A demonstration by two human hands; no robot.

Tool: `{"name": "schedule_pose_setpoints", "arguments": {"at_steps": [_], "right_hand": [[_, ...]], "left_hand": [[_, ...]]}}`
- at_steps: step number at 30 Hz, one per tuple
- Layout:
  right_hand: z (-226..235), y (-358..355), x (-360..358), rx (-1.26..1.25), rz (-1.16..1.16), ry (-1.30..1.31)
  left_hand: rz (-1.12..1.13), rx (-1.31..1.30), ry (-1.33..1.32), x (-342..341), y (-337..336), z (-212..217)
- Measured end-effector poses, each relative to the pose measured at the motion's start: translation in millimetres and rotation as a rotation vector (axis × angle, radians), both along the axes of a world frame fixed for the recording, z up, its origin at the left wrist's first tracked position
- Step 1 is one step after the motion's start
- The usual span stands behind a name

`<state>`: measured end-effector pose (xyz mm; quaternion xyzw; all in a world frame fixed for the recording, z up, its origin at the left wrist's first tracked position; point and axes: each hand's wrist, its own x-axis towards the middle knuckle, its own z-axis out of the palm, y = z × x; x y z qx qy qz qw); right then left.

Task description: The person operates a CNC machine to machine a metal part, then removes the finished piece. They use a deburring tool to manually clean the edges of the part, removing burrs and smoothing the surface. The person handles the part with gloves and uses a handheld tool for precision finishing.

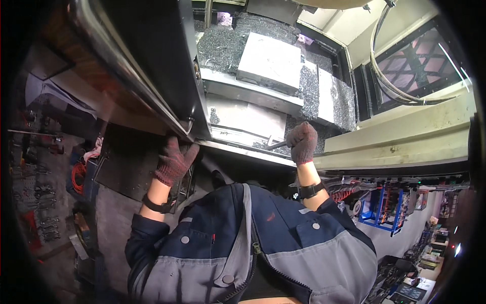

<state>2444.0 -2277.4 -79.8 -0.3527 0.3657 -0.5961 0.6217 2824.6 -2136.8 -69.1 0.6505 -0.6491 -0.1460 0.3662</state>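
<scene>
My left hand, in a dark red knitted glove, rests with spread fingers against the lower edge of a black machine door, near its long metal handle bar. My right hand, gloved the same way, is closed around a thin dark metal tool that points left over the machine's sill. Behind it lie grey metal blocks amid heaps of metal chips inside the machine.
A pale yellow-green machine housing runs to the right, with hoses above it. A blue rack with parts stands lower right. Tools and an orange cable lie at the left. My blue and grey jacket fills the bottom.
</scene>
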Motion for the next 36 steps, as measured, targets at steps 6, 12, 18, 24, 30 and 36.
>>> {"name": "schedule_pose_setpoints", "arguments": {"at_steps": [6,12,18,24,30,36], "right_hand": [[41.5,17.2,46.1,-0.116,0.362,0.042],[47.6,32.6,88.8,0.037,0.543,-0.064],[62.3,25.1,63.3,-0.199,0.56,1.081],[48.4,32.8,67.5,-0.201,1.229,1.962],[11.2,4.7,41.6,-0.367,1.015,1.972],[-16.4,-84.3,12.5,-0.37,0.874,2.219]], "left_hand": [[-0.412,0.62,0.808,-19.5,3.2,-103.0],[-0.404,0.748,1.174,-74.4,-44.8,-133.4],[-0.046,0.732,1.419,-70.1,-46.4,-130.5],[-0.216,0.605,1.278,-88.1,-53.6,-104.8],[-0.173,0.592,0.938,-72.8,-41.3,-137.4],[0.081,0.766,0.969,-6.3,36.2,-195.9]]}}
